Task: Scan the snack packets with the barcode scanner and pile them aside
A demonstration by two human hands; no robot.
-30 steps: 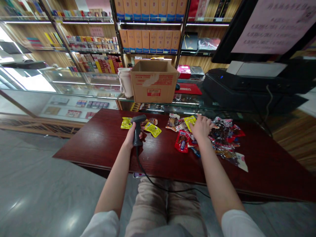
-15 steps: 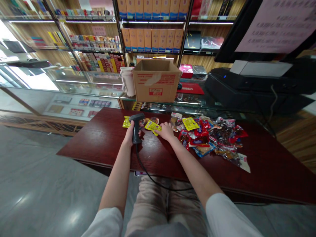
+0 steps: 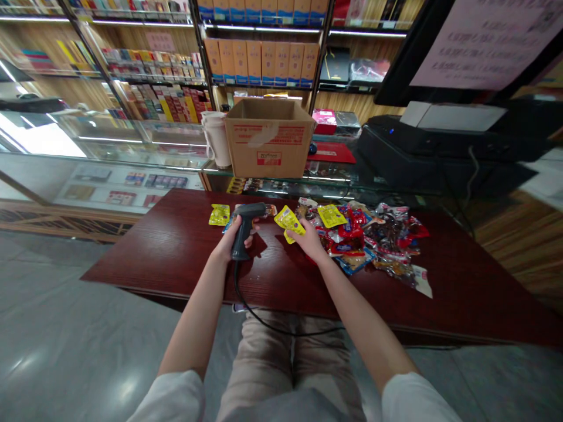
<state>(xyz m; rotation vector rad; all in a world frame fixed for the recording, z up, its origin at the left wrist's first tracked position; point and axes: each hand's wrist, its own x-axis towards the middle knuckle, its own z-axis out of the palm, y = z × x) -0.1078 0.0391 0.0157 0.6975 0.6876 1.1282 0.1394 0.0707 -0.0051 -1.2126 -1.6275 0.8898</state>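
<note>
We can't read the printed notice (image 3: pixel 486 44) at one o'clock (far too blurred), and the cartons (image 3: pixel 259 9) on the top shelf at twelve o'clock run off the upper edge. The person's lap (image 3: pixel 285 363) is cut off at six o'clock. At three o'clock, the snack packets (image 3: pixel 373 234) overlap, their labels too small to read. The left hand (image 3: pixel 229 243) hides most of the barcode scanner's grip (image 3: pixel 240 243); the right hand (image 3: pixel 310 241) covers part of the yellow sachet (image 3: pixel 290 223).

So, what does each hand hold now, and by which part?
The left hand holds a scanner by its grip; the right hand holds a yellow packet by its lower end.
</note>
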